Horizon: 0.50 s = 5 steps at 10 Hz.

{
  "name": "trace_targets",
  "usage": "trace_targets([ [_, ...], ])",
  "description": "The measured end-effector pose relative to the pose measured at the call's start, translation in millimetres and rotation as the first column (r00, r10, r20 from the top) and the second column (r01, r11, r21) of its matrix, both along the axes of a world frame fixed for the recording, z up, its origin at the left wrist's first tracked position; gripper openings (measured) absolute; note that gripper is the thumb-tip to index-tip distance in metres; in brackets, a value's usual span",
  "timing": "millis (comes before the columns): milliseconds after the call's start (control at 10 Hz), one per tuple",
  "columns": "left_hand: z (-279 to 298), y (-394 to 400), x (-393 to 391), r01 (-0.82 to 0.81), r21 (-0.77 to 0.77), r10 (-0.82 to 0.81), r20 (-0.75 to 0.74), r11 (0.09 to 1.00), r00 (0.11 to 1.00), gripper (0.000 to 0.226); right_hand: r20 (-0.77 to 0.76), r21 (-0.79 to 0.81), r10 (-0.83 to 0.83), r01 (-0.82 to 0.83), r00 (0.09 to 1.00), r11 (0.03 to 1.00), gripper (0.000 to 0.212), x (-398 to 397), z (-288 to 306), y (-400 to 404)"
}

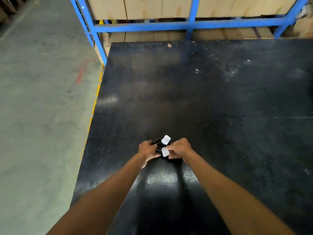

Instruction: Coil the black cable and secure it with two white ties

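The black cable (157,141) is wound into a small coil, held between both hands just above the black table (203,99). It is hard to tell apart from the dark surface. One white tie (166,139) sticks up from the far side of the coil. A second white tie (164,151) sits on the near side. My left hand (147,150) grips the coil's left side. My right hand (179,149) pinches the near tie with its fingertips.
A blue metal rack (144,25) loaded with cardboard boxes (144,7) stands behind the table's far edge. The table's left edge runs beside a yellow floor stripe (94,106) and grey concrete floor (42,99). Small white specks (196,70) lie on the tabletop.
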<state>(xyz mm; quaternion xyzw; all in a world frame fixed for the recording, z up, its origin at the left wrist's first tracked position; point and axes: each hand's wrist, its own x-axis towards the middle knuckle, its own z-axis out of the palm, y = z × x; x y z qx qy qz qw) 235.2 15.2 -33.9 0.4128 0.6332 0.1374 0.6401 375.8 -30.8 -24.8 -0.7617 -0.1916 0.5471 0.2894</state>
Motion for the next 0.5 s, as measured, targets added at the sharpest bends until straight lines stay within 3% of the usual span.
trace_targets([
  [100, -2, -2, -2, 0.067, -0.009, -0.068, -0.069, 0.998, 0.995, 0.035, -0.033, -0.007, -0.059, 0.059, 0.998, 0.998, 0.018, -2, -7, -2],
  [300, 5, -4, -9, 0.117, -0.046, -0.120, -0.074, 0.992, 0.990, 0.053, -0.002, -0.010, -0.014, 0.014, 1.000, 1.000, 0.023, -1, -11, -4],
  [400, 17, -2, -15, 0.161, -0.039, -0.164, -0.065, 0.986, 0.984, 0.050, 0.036, -0.058, 0.098, -0.095, 0.995, 0.994, 0.022, 2, 0, -4],
  [500, 37, 9, -25, 0.174, 0.025, -0.175, 0.034, 0.984, 0.984, 0.044, -0.004, -0.037, 0.229, -0.229, 0.973, 0.973, 0.028, 10, 18, -4],
])
